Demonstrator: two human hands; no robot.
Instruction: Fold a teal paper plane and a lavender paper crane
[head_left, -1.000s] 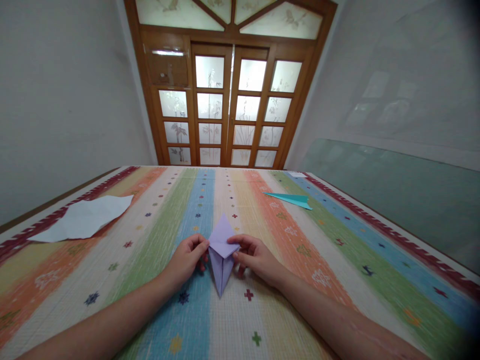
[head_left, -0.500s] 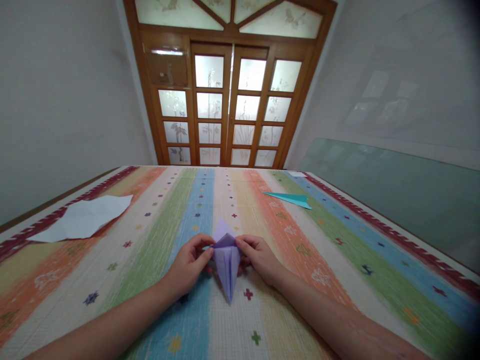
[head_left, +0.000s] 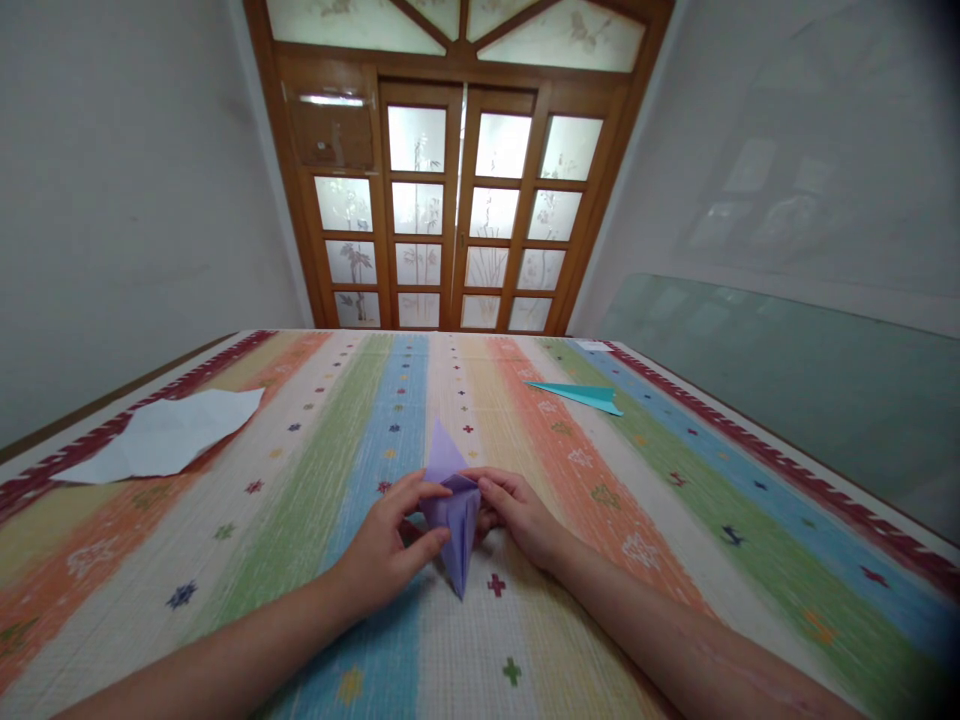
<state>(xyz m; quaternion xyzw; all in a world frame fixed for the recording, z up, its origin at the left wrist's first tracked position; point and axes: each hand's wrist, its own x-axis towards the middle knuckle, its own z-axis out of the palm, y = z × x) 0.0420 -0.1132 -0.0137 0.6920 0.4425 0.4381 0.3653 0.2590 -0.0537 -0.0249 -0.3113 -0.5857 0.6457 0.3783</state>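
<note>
A purple folded paper (head_left: pixel 459 535), with one pointed flap up at the back and a narrow tip toward me, is between my hands just over the striped cloth. My right hand (head_left: pixel 517 510) pinches its upper right corner, thumb on top and the other fingers partly hidden behind. On the left side, my left hand (head_left: pixel 394 535) has thumb and forefinger apart, both touching the paper's left face and upper edge. Its remaining fingers are curled behind the paper and partly hidden.
A creased white sheet (head_left: pixel 165 435) lies on the left of the table. To the right is a teal folded paper plane (head_left: pixel 581 395). The striped tablecloth (head_left: pixel 480 670) covers the table. Wooden doors with glass panes (head_left: pixel 457 210) stand beyond the far edge.
My left thumb and forefinger have spread from a pinch at the left corner and shifted inward onto the paper. The paper has turned slightly and its back flap stands higher. My right hand barely moved.
</note>
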